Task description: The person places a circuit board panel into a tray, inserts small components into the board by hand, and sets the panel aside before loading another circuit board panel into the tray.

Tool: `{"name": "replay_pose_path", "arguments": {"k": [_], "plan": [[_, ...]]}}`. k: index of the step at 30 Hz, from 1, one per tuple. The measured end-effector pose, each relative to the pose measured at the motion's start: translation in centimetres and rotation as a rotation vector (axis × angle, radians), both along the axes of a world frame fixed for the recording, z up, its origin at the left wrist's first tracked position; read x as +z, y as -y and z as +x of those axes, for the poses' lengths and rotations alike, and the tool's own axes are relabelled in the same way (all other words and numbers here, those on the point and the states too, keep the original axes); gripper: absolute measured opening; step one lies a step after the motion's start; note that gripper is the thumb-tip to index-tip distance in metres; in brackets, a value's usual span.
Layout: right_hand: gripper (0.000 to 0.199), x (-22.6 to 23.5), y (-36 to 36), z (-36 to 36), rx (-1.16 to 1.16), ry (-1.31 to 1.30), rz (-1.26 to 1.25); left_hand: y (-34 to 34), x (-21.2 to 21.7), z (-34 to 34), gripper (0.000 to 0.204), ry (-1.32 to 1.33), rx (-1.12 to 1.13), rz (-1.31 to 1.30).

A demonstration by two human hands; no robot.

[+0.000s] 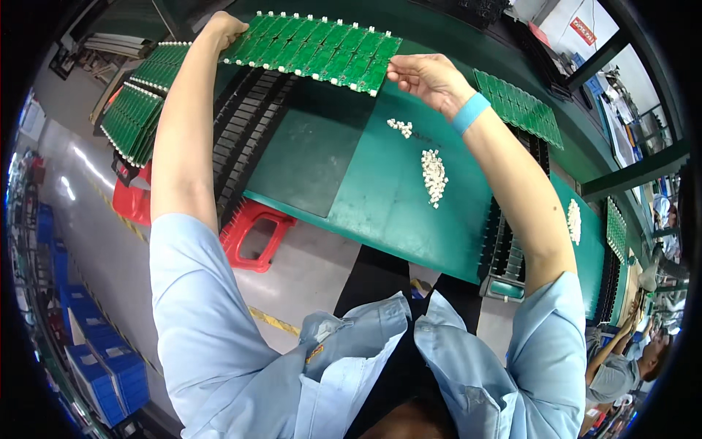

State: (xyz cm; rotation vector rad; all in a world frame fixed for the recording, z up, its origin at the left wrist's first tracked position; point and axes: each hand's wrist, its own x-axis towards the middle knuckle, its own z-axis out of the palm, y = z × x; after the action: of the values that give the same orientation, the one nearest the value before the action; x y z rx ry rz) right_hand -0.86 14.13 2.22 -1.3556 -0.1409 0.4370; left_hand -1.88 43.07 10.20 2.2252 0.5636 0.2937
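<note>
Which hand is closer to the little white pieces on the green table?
The right hand. It holds the green circuit board panel by the end just above the white pieces; the left hand grips the far end.

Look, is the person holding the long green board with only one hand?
No. The left hand grips one end of the green board panel and the right hand holds the other end, above the green table.

**Light blue work shirt, blue wristband**

The person wears a pale blue short-sleeved shirt [219,344] with a pointed collar [365,329], open at the neck over a dark layer. Its sleeves end above the elbows, wide and creased. A small orange mark sits by the collar at 7 o'clock. A bright blue wristband [469,112] circles the right wrist.
</note>
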Motion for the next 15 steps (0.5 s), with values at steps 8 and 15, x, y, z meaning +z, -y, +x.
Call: {"name": "replay_pose_path", "arguments": {"k": [8,15], "plan": [[0.023,-3.9,-2.8,1.6,0.054,-0.085,0.206,-2.2,-3.1,2.7,0.020,-0.043,0.029,0.012],[0.039,-5.8,-3.6,2.2,0.189,-0.112,0.280,-4.0,-5.4,5.7,0.020,-0.095,0.049,0.039]]}}
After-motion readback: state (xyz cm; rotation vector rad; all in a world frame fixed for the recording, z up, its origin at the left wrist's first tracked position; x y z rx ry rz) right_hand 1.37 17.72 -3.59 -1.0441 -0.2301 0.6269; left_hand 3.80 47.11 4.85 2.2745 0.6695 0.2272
